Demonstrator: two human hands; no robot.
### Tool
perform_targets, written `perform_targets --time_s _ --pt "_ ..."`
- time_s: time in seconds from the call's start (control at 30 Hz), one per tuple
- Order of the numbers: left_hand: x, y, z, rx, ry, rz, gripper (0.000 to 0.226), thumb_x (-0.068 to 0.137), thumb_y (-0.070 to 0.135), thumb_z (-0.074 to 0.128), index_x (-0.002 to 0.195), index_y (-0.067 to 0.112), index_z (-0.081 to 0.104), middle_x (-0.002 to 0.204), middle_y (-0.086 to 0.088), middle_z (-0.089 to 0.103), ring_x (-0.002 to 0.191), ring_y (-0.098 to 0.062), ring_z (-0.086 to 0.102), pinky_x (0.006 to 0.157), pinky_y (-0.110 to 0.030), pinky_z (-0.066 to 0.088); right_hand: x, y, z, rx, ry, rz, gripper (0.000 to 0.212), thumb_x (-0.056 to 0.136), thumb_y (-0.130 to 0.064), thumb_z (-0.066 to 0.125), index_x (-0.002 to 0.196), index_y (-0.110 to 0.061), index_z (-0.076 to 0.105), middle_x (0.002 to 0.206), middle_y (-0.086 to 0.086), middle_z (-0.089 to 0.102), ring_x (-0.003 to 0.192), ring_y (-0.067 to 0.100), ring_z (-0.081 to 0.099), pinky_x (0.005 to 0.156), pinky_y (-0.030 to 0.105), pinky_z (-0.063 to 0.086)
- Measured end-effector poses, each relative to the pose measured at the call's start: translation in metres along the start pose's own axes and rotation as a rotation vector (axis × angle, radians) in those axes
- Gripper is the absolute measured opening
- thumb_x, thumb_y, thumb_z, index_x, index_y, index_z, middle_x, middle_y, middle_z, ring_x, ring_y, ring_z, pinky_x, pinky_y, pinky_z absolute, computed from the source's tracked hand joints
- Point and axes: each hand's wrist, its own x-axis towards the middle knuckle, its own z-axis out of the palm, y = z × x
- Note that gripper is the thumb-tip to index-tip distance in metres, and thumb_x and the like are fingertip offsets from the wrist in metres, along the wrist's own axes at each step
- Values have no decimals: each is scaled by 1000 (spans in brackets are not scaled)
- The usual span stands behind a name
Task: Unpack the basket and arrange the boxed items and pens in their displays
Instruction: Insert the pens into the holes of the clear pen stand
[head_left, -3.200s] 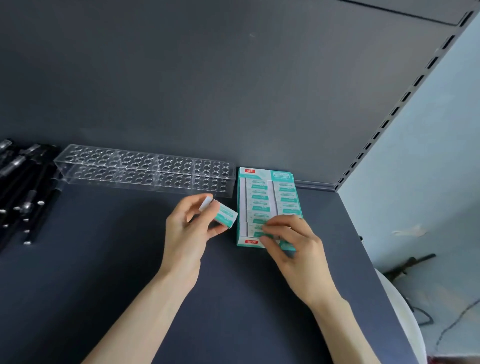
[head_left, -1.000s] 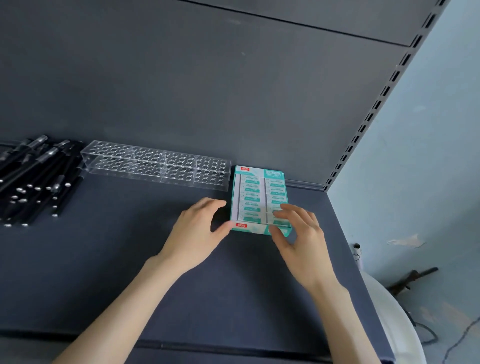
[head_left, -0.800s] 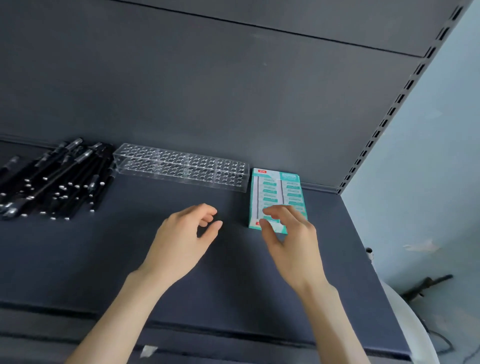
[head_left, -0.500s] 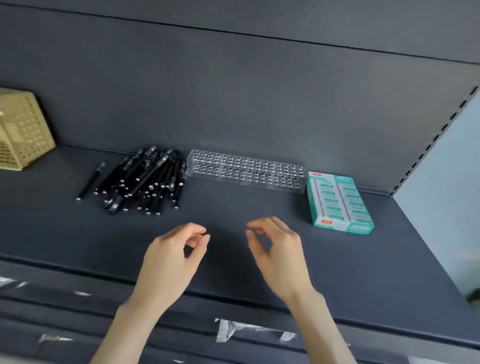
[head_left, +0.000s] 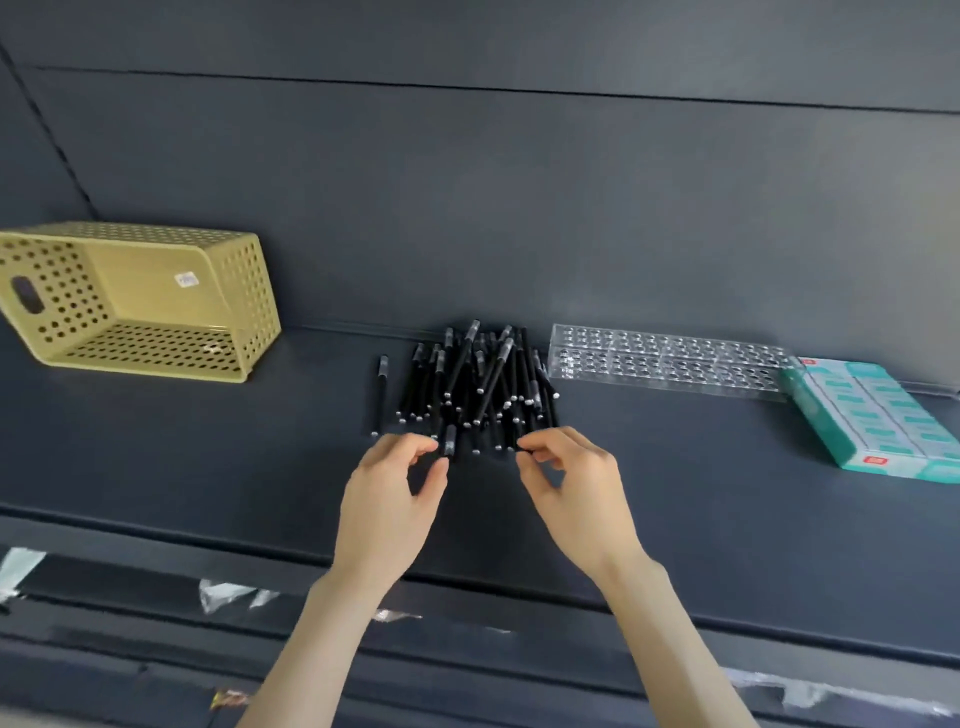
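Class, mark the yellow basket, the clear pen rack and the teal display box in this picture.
yellow basket (head_left: 252, 301), head view, perforated right side wall
clear pen rack (head_left: 665, 358), head view, middle of holed top
teal display box (head_left: 878, 415), head view, centre of top face

Two hands show, the left hand and the right hand. Just beyond them lies one heap of black pens — too many to count — plus one single pen apart on its left. Well left of the hands sits one yellow basket; to their right, one clear rack and one teal box with two rows of small boxes.
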Motion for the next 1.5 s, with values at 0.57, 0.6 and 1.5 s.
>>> perform_targets --time_s 0.57,0.6,1.5 --pt "138 -44 42 84 -156 -300 77 83 52 63 136 2 38 131 -16 47 121 -32 43 97 -38 39 124 2 81 -236 47 250 44 88 -37 59 124 -15 48 115 2 54 100 22 55 71 26 32" --pt "142 -46 41 33 -182 -318 77 82 50 66 136 3 38 130 -15 47 121 -31 44 98 -38 41 126 2 82 -230 49 274 45 86 -35 60 125 -15 47 116 2 53 100 23 55 71 25 33" --pt "151 -58 12 -714 -181 -215 18 101 25 40 88 13 42 61 0 34 46 -14 30 38 -25 26 121 -12 66 467 263 336 9 91 -12 58 89 -15 65 65 -7 66 57 7 56 58 17 47"
